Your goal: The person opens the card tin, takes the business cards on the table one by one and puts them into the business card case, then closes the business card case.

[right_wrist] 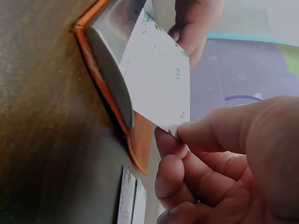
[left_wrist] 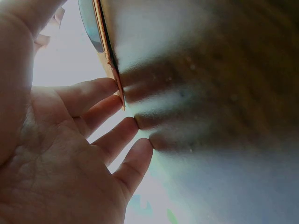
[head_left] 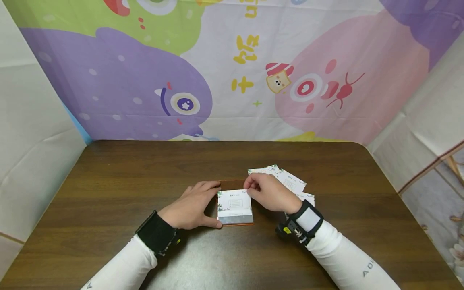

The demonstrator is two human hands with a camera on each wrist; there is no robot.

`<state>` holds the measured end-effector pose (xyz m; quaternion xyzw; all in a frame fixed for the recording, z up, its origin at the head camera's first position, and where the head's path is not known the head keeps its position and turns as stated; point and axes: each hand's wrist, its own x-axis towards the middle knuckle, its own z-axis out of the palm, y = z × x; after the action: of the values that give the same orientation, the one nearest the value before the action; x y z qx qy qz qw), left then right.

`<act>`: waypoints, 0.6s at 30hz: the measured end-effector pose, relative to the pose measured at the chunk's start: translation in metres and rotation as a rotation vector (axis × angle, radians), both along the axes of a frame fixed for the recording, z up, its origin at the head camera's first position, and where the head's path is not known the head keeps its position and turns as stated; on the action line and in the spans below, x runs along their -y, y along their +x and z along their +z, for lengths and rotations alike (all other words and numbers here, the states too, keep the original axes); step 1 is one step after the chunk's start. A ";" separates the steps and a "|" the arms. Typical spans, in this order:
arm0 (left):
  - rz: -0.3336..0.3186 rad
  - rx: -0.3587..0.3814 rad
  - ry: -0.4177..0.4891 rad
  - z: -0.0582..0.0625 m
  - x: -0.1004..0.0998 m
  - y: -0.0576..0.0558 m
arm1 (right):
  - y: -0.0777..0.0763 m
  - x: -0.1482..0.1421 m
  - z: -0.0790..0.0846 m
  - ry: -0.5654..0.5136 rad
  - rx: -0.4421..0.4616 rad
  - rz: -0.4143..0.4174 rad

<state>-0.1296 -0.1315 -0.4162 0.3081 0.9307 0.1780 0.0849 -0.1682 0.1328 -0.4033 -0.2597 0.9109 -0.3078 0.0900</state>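
Observation:
A brown leather card holder (head_left: 233, 184) lies in front of me, its edge orange in the right wrist view, with a grey shiny pocket (head_left: 235, 220) at its near side. A white business card (head_left: 233, 199) with printed green leaves sits partly inside that pocket, its far part tilted up. With thumb and index finger, my right hand (head_left: 270, 191) pinches the card's far right corner (right_wrist: 172, 129). My left hand (head_left: 192, 205) rests along the holder's left side, thumb at the near corner. In the left wrist view its fingertips (left_wrist: 110, 85) touch the holder's edge.
Several white cards (head_left: 293, 180) with the same leaf print lie loosely on the wooden table (head_left: 145, 169), beyond and partly behind my right hand. A cartoon-printed cloth (head_left: 224, 60) hangs along the table's far edge.

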 end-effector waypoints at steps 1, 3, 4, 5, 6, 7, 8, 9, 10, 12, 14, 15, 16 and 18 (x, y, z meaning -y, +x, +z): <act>-0.001 0.001 0.001 0.000 0.000 0.000 | 0.000 0.000 -0.001 0.003 0.001 0.001; 0.000 0.004 0.000 0.000 0.000 0.000 | 0.001 -0.001 -0.002 0.008 0.002 0.005; 0.000 0.006 -0.002 0.000 0.000 0.000 | 0.002 -0.001 -0.003 0.009 0.003 0.008; 0.000 0.008 -0.003 0.000 0.000 0.000 | 0.002 -0.001 -0.003 0.009 0.004 0.013; 0.001 0.011 -0.006 0.000 0.000 0.000 | 0.003 -0.001 -0.004 0.009 0.007 0.016; 0.001 0.012 -0.009 0.000 0.000 0.000 | 0.003 -0.001 -0.004 0.010 0.009 0.016; 0.001 0.014 -0.011 0.000 0.000 0.000 | 0.004 -0.001 -0.004 0.010 0.010 0.016; 0.002 0.015 -0.012 0.000 0.000 0.000 | 0.004 -0.001 -0.004 0.009 0.012 0.017; 0.002 0.016 -0.015 0.000 0.000 0.000 | 0.005 -0.001 -0.003 0.008 0.012 0.016; 0.003 0.019 -0.020 0.000 -0.001 0.000 | 0.006 -0.001 -0.003 0.012 0.013 0.014; 0.004 0.022 -0.023 0.000 -0.001 0.000 | 0.007 -0.001 -0.003 0.015 0.011 0.017; 0.004 0.022 -0.023 0.000 -0.001 0.000 | 0.007 -0.001 -0.003 0.017 0.011 0.019; 0.003 0.023 -0.023 0.000 -0.001 0.000 | 0.007 -0.001 -0.003 0.018 0.011 0.021; 0.001 0.022 -0.021 0.001 -0.001 0.000 | 0.008 -0.001 -0.003 0.021 0.013 0.026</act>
<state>-0.1296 -0.1310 -0.4154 0.3046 0.9317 0.1717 0.0981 -0.1602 0.1340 -0.4060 -0.2684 0.9101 -0.2986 0.1029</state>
